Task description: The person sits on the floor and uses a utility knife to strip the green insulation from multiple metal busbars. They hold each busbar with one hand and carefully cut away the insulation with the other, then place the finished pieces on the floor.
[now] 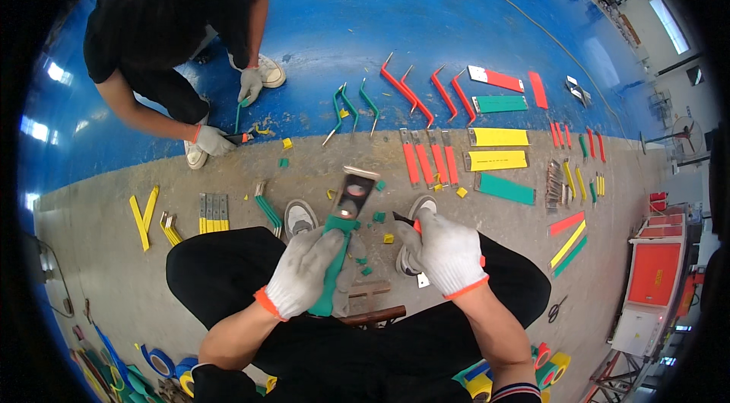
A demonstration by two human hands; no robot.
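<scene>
In my gloved left hand point(303, 272) is a flat metal bar point(356, 190) covered in green sleeving, with its bare shiny end pointing away from me. The lower part of the bar lies across my lap. My gloved right hand point(454, 252) is closed around a cutter knife point(404, 219) with a dark tip and an orange-red part showing between the fingers. The knife is to the right of the bar, apart from it. Small green sleeve scraps point(379, 217) and a yellow scrap point(388, 238) lie on the floor between my shoes.
Opposite me at the left, a co-worker point(175, 30) crouches with gloved hands on a green piece and a tool. Bent red bars point(407, 91), yellow-covered flat bars point(498, 137) and green bent bars point(370, 106) lie ahead. Tape rolls point(160, 363) and scissors point(557, 309) are near me.
</scene>
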